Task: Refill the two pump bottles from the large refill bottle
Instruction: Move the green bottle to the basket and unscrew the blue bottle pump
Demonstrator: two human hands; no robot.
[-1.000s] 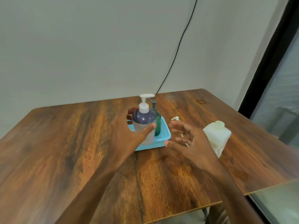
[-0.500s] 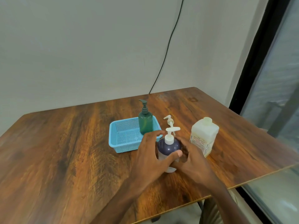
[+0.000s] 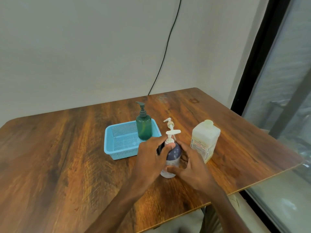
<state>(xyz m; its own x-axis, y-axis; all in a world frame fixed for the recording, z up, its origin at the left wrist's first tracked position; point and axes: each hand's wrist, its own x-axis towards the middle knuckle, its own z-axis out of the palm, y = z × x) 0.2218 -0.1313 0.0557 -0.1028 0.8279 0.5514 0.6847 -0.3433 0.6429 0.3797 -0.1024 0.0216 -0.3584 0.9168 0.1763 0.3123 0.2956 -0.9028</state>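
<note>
A purple pump bottle (image 3: 174,153) with a white pump head stands on the wooden table (image 3: 67,157) in front of the blue basket (image 3: 117,143). My left hand (image 3: 151,158) grips its neck and shoulder, thumb near the pump collar. My right hand (image 3: 190,165) holds its lower body from the right. A green pump bottle (image 3: 143,128) stands upright in the basket's right back corner. The large white refill bottle (image 3: 205,140), with no pump in its neck, stands to the right. A loose white pump (image 3: 170,124) shows behind the purple bottle.
A black cable (image 3: 166,47) runs down the wall to the table's back edge. A dark window frame (image 3: 252,73) and glass stand at the right, close to the table's right edge.
The purple bottle came out of the basket and now stands on the table in front of it. My left hand shifted up to its neck; my right hand took hold of its lower body.
</note>
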